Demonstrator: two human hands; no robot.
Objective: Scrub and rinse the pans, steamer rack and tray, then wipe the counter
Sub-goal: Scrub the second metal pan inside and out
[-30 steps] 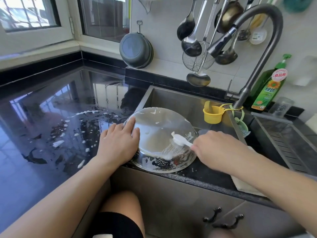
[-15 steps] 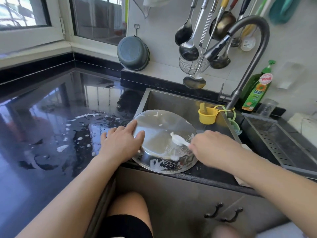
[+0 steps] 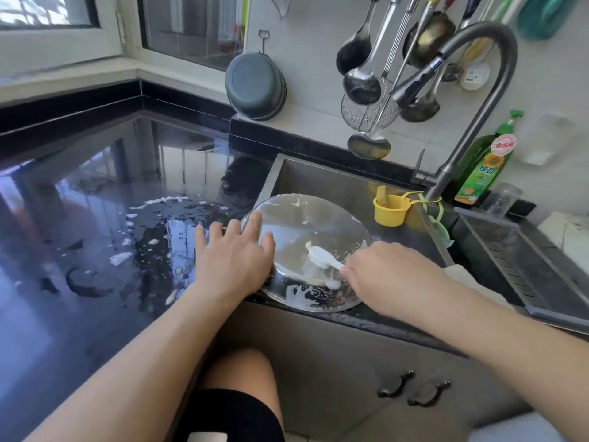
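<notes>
The left hand point(image 3: 234, 266) lies flat with fingers straight and spread, pressing on the left rim of the round steel pan point(image 3: 296, 224), while the right hand point(image 3: 379, 275) curls round the handle of a white scrubbing brush point(image 3: 318, 255) whose head sits on the pan's near, sudsy surface. The pan rests tilted, its near edge on the front lip of the counter and its far edge out over the sink point(image 3: 334, 183), so it is propped rather than seated. It looks like thin, stiff sheet metal, probably light, and with the soap film it should be slippery; a flat palm alone may let it slide or spin under the brush strokes. A surer hold would be at the rim, thumb on top and fingers hooked under the edge, on the side opposite the brush. To the left the black counter point(image 3: 95, 298) carries pooled water and flecks of foam. Beyond the pan a yellow cup point(image 3: 390, 212) hangs inside the sink, just beside the base of the faucet point(image 3: 478, 100), with a green soap bottle point(image 3: 484, 167) behind it. On the wall hang a dark pot point(image 3: 255, 84) and several ladles point(image 3: 363, 81).
</notes>
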